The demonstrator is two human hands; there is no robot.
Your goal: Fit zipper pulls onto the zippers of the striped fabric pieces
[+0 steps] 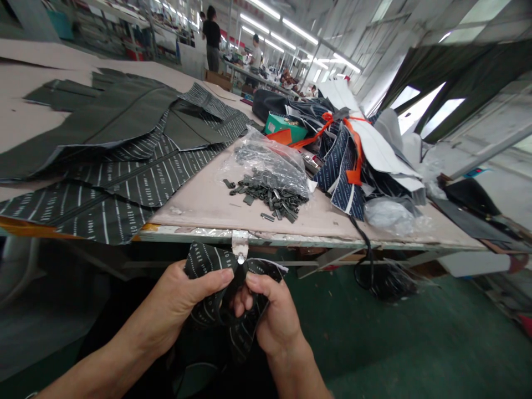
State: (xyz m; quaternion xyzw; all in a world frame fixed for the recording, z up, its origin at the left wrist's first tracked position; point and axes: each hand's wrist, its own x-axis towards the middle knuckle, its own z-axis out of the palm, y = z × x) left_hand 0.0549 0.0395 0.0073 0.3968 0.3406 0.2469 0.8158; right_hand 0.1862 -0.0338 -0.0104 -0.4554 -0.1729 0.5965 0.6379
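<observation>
Just below the table's front edge, both my hands grip a dark fabric piece (pixel 208 259) printed with white dashes and lettering. My left hand (pixel 177 302) is closed on its left part, thumb pressed flat on top. My right hand (pixel 276 310) pinches the right part near the middle, its fingertips curled under the folded cloth. Between the thumbs, the cloth meets a small shiny metal piece at a pale tab (pixel 240 244) fixed to the table edge. Whatever sits right at that point is too small to make out. On the table lies a pile of small dark zipper sliders (pixel 274 194).
A clear plastic bag (pixel 270 158) lies behind the pile. Stacked dark fabric pieces (pixel 116 122) cover the table's left. At right are a green box (pixel 286 127), bundled blue fabric (pixel 344 183) with orange ties and white strips (pixel 374 138). People stand far back.
</observation>
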